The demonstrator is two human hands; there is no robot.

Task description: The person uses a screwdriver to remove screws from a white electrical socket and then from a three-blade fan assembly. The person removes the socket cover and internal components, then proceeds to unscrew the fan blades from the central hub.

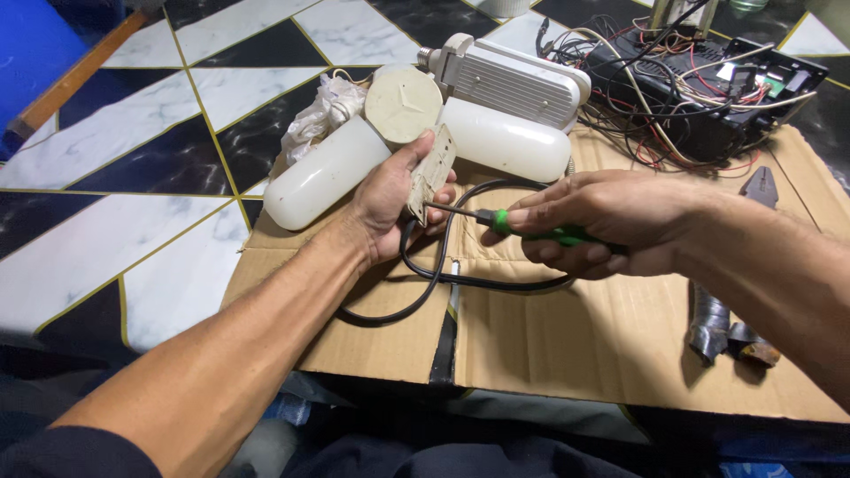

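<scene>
While the left hand (394, 199) grips a small beige circuit board (431, 173) upright by its edge, the right hand (602, 221) is closed around a green-handled screwdriver (522, 228), its tip touching the board's face; a black cable (460, 279) loops beneath both on flattened cardboard (549, 336); white lamp tubes (323, 174) lie just behind; pliers (760, 188) rest at the right.

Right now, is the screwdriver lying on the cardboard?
No, the right hand holds the green-handled screwdriver above the cardboard, with its tip against the small beige plate in the left hand.
</scene>
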